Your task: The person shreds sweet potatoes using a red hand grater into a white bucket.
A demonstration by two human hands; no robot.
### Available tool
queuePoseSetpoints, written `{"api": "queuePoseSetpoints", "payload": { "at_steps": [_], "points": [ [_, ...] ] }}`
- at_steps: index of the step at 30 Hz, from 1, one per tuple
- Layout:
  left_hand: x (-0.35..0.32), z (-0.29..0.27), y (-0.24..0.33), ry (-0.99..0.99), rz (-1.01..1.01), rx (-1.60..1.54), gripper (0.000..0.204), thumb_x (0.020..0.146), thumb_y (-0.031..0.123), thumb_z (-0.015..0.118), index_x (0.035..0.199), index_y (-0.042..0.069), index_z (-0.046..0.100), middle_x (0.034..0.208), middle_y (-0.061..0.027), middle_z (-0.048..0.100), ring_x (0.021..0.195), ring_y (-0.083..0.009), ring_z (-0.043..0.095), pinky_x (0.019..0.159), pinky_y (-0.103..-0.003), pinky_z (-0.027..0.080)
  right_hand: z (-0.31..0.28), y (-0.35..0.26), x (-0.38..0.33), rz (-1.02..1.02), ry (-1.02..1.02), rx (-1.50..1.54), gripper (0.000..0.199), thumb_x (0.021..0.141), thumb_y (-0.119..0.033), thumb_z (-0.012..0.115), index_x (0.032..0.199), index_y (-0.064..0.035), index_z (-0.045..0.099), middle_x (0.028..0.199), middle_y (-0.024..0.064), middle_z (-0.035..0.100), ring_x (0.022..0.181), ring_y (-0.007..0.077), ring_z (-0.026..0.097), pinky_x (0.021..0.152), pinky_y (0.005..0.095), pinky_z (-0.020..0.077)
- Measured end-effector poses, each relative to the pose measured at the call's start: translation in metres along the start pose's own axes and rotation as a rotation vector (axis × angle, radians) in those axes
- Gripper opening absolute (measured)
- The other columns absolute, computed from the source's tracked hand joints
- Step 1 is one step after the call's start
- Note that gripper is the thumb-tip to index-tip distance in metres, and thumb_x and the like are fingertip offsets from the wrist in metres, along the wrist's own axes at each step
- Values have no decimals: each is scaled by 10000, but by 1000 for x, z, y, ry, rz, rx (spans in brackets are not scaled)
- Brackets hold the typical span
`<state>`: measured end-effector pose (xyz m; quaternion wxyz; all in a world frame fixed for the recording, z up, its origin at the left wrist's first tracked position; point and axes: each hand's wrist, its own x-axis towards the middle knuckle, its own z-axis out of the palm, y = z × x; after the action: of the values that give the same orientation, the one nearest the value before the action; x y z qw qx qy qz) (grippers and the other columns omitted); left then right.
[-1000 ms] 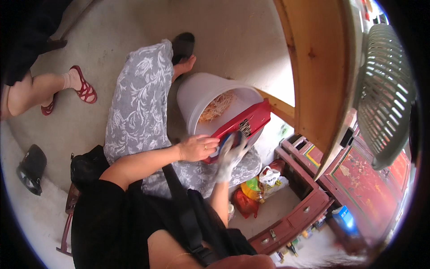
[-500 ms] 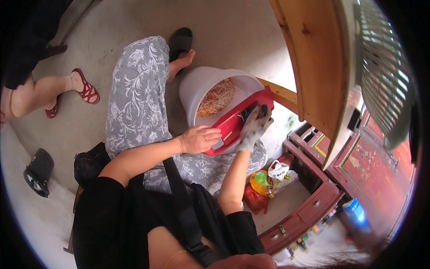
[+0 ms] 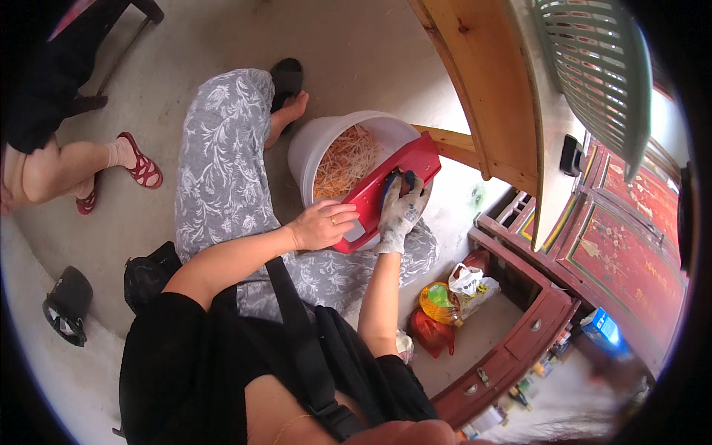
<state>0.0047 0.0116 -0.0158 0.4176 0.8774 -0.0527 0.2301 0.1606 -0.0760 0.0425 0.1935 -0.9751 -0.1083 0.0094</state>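
A red shredder board (image 3: pixel 362 199) leans across the mouth of a white plastic bucket (image 3: pixel 300 152), its lower end toward my lap. Inside the bucket lies a heap of thin orange and whitish shreds (image 3: pixel 345 159). My left hand (image 3: pixel 324 225) is closed on the board's near left end. On my right hand (image 3: pixel 403 211) is a pale work glove with dark blue on its finger side. Its fingers curl down onto the middle of the board, and whatever they grip is hidden under them.
A wooden table (image 3: pixel 475 81) with a green plastic basket (image 3: pixel 597 70) stands to the right. Beneath it, bags and an oil bottle (image 3: pixel 440 302) sit beside a low red drawer unit (image 3: pixel 512 348). Another person's legs (image 3: pixel 67 174) are at the left.
My gloved right hand has slid along the board toward its near left end. The view has shifted slightly, and more of the shreds show. My left hand keeps its hold.
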Motion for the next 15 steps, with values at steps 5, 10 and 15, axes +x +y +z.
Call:
{"api": "queuePoseSetpoints", "payload": {
  "at_steps": [5, 10, 15],
  "points": [
    [-3, 5, -6, 15, 0, 6, 216, 718, 165, 625, 926, 106, 628, 1172, -2, 573, 1215, -159, 458, 991, -359, 386, -4, -7, -29, -98, -9, -18, 421, 874, -286, 601, 1156, 22, 550, 1138, 277, 513, 1046, 419, 540, 901, 445, 444],
    [-8, 4, -1, 2, 1, -9, 224, 721, 159, 613, 937, 104, 638, 1171, -3, 579, 1209, -159, 461, 985, -355, 392, 1, -10, 49, 10, 46, -71, 325, 962, -213, 462, 1165, 31, 529, 1041, 327, 531, 953, 442, 556, 823, 463, 457],
    [0, 2, -4, -3, 4, 5, 245, 713, 157, 624, 952, 114, 661, 1192, -1, 593, 1185, -158, 497, 976, -349, 391, -3, 18, 16, -252, 122, -125, 272, 941, -187, 495, 1124, 1, 565, 983, 279, 545, 885, 431, 573, 766, 478, 460]
  ]
}}
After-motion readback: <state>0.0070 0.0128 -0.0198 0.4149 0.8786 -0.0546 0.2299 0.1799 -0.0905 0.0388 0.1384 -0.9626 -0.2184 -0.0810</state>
